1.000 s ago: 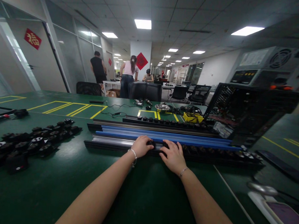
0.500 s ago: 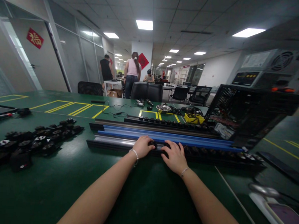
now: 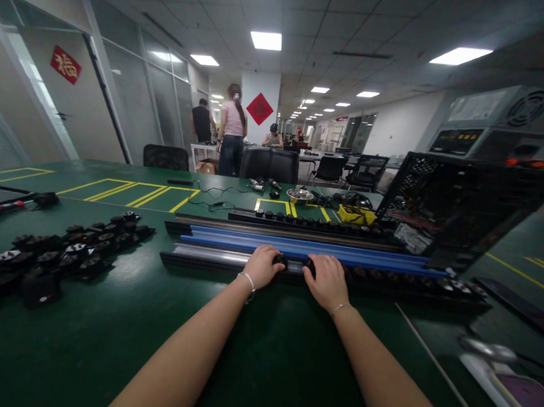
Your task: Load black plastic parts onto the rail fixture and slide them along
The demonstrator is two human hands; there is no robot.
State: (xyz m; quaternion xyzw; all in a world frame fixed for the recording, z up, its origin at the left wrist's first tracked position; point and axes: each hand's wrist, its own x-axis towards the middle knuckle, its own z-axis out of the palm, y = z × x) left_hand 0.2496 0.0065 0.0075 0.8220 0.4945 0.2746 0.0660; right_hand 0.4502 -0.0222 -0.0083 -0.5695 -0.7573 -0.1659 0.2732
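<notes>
A long black rail with a silvery channel lies across the green table. My left hand is closed on a small black part at the channel's middle. Just right of it, my right hand is closed round another black part, mostly hidden by the fingers. A short stretch of channel shows between the two parts. Farther right, several black parts sit in a row along the same rail. Right behind it runs a blue rail.
Many loose black parts lie at the left. Behind the rails are a metal bowl and a yellow object. An open computer case stands at the right, near a phone. People stand farther back.
My right hand has shifted slightly right, and its spread fingers have drawn together round the black part. My left hand stays on its part. The view has shifted slightly.
</notes>
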